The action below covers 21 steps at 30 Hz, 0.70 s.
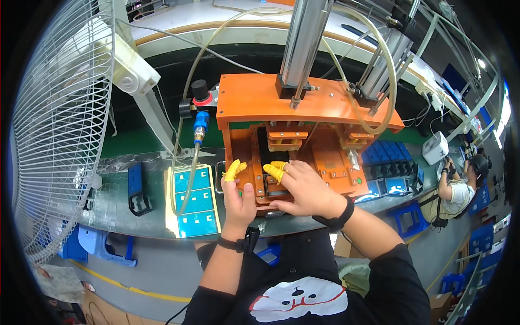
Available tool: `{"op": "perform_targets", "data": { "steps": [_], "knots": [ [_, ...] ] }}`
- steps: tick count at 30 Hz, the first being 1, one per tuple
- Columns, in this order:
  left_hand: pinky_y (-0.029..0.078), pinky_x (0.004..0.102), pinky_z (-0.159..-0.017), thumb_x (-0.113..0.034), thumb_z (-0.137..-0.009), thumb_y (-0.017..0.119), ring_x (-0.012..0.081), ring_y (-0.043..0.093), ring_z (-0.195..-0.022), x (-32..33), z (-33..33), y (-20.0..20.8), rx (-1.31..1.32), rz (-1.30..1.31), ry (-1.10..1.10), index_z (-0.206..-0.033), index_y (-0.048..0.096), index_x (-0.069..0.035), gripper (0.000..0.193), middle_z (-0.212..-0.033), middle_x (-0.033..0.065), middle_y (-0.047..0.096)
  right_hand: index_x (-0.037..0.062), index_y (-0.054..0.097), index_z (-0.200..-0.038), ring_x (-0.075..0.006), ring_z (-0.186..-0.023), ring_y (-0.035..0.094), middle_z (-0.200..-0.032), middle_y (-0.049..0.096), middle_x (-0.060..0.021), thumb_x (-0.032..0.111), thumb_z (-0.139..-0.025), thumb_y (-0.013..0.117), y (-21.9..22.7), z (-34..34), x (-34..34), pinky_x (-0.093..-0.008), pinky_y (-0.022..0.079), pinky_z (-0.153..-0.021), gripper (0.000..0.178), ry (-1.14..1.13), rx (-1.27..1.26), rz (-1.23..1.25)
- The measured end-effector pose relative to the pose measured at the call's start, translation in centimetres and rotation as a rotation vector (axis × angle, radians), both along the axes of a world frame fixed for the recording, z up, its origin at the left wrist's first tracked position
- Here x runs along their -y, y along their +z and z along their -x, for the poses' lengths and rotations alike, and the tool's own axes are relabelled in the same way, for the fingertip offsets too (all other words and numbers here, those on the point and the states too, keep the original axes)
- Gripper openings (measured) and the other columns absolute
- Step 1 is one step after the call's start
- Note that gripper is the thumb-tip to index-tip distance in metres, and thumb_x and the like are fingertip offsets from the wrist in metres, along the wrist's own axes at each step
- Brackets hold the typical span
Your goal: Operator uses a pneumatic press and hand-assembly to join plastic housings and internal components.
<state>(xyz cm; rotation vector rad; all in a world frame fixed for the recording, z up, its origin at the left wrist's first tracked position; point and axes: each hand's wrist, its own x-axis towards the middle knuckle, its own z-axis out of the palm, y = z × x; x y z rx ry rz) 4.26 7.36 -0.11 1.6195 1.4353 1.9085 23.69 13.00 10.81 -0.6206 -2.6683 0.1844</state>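
Observation:
My left hand point(239, 201) is raised at the left front corner of an orange press point(254, 103), its thumb apart from the fingers and nothing visible in it. Yellow finger cots cover fingertips on both hands. My right hand point(306, 187) reaches over the press's left fixture, fingers stretched out and thumb spread, fingertips over or touching the lower part of a dark, long panel point(264, 143) seated there. The fingers hide that part, so contact is unclear. Just left of my left hand, a dark frame with a pale edge point(219, 176) lies beside the press, partly covered.
Teal sheets point(195, 200) lie left of the press, beside a blue-black housing point(137, 189). More such housings point(387, 157) stand at right. A caged fan point(62, 119) fills the left side. Air cylinders point(306, 43) and hoses rise above the press. Another person point(457, 189) sits at far right.

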Motion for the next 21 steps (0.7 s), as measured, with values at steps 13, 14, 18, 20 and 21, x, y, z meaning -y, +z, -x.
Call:
{"op": "perform_targets", "data": {
  "steps": [13, 14, 18, 20, 21],
  "knots": [
    [0.042, 0.0465, -0.105, -0.013, -0.084, 0.071, 0.0392, 0.053, -0.125, 6.7, 2.0, 1.8, -0.417, 0.042, 0.001, -0.126, 0.061, 0.001, 0.045, -0.126, 0.018, 0.062, 0.0022, 0.07, -0.107, -0.0338, -0.087, 0.063, -0.096, 0.067, -0.0138, 0.014, -0.082, 0.077, -6.8, -5.3, 9.4, -0.0406, 0.05, -0.081, 0.029, -0.012, -0.359, 0.381],
    [0.042, 0.0465, -0.105, -0.013, -0.084, 0.071, 0.0392, 0.053, -0.125, 6.6, 2.2, 1.7, -0.424, 0.051, 0.0, -0.126, 0.061, 0.001, 0.045, -0.126, 0.018, 0.062, 0.0019, 0.07, -0.107, -0.0339, -0.087, 0.064, -0.095, 0.067, -0.0141, 0.015, -0.084, 0.076, -7.5, -5.4, 9.8, -0.0407, 0.05, -0.081, 0.027, -0.01, -0.333, 0.441],
    [0.036, 0.0504, -0.111, -0.015, -0.083, 0.073, 0.0431, 0.048, -0.131, 6.3, 3.3, 0.8, -0.643, 0.245, 0.061, -0.13, 0.06, -0.001, 0.051, -0.132, 0.0179, 0.061, 0.0014, 0.069, -0.108, -0.0346, -0.089, 0.064, -0.094, 0.068, -0.0152, 0.019, -0.088, 0.073, -9.2, -5.1, 10.4, -0.0411, 0.051, -0.081, 0.027, 0.035, -0.275, 0.521],
    [0.035, 0.0501, -0.112, -0.016, -0.083, 0.073, 0.0423, 0.048, -0.131, 6.6, 3.4, 0.4, -0.685, 0.285, 0.034, -0.13, 0.06, -0.001, 0.051, -0.132, 0.0177, 0.061, 0.0017, 0.069, -0.109, -0.0363, -0.089, 0.064, -0.094, 0.067, -0.0162, 0.024, -0.091, 0.071, -9.7, -4.9, 10.5, -0.0413, 0.051, -0.081, 0.028, 0.031, -0.226, 0.595],
    [0.035, 0.0501, -0.112, -0.016, -0.083, 0.073, 0.0423, 0.048, -0.131, 6.8, 3.5, 0.5, -0.69, 0.292, 0.037, -0.13, 0.06, -0.001, 0.051, -0.132, 0.0177, 0.061, 0.002, 0.068, -0.109, -0.0372, -0.088, 0.063, -0.092, 0.066, -0.0165, 0.025, -0.092, 0.07, -10.2, -4.7, 10.5, -0.0423, 0.051, -0.08, 0.029, 0.039, -0.211, 0.608]
  ]
}}
